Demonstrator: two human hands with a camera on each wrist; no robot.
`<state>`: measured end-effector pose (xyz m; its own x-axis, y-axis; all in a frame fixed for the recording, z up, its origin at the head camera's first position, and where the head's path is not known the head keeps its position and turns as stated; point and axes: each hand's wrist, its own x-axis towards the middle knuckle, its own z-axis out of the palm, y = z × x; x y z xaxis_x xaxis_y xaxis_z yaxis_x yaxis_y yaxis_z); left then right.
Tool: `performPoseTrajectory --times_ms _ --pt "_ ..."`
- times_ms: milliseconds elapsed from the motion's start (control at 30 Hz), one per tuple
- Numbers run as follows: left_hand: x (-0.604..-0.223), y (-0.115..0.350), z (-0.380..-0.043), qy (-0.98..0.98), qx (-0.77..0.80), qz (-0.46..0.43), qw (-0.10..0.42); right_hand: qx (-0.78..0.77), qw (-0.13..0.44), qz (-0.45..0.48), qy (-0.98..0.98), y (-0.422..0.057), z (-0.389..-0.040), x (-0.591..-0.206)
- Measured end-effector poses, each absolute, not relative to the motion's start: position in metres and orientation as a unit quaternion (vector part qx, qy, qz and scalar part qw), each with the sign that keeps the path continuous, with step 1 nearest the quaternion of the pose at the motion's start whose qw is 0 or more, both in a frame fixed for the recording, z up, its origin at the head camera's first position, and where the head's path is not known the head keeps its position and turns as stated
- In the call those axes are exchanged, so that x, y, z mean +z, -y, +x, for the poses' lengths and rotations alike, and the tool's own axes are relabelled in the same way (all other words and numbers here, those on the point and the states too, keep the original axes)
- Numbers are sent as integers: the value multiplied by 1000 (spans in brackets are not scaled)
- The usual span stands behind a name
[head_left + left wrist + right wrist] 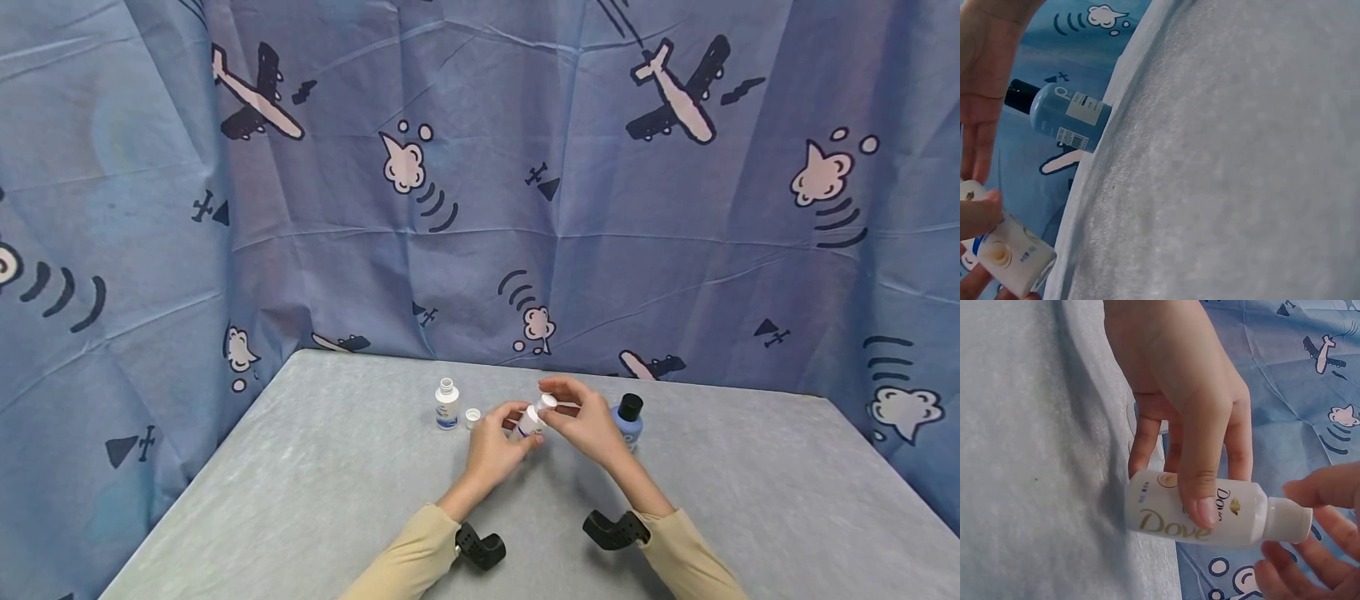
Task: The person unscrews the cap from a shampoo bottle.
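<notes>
My left hand (491,450) grips a small white Dove bottle (1241,515) around its body, with the thumb across the label. The bottle is tilted, its top pointing toward my right hand (588,427). That right hand pinches the white cap (1291,520) at the bottle's neck between thumb and fingers. Whether the cap is screwed tight I cannot tell. To the left stands a second white bottle (447,408), upright, its neck uncovered. Beside it a loose white cap (472,417) lies on the table.
A blue bottle (1085,119) with a black cap stands upright behind my right wrist. Everything rests on a pale grey table (315,483). A blue curtain (480,183) printed with planes hangs along the table's far edge. Each wrist wears a black band mount.
</notes>
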<state>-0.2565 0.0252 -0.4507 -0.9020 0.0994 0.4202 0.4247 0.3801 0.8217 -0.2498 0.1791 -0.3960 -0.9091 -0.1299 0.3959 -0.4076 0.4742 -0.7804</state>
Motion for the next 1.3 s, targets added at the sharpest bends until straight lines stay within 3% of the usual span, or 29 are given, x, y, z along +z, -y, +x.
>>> performPoseTrajectory --times_ms 400,733,1300 --pt "-450 -24 -257 835 -504 -128 182 469 110 45 875 -178 -252 -398" --pt "-447 -25 -259 832 -502 -137 194 466 116 45 876 -174 -253 -394" --pt "-446 -22 -263 821 -520 -179 154 463 94 65 879 -179 -257 -391"
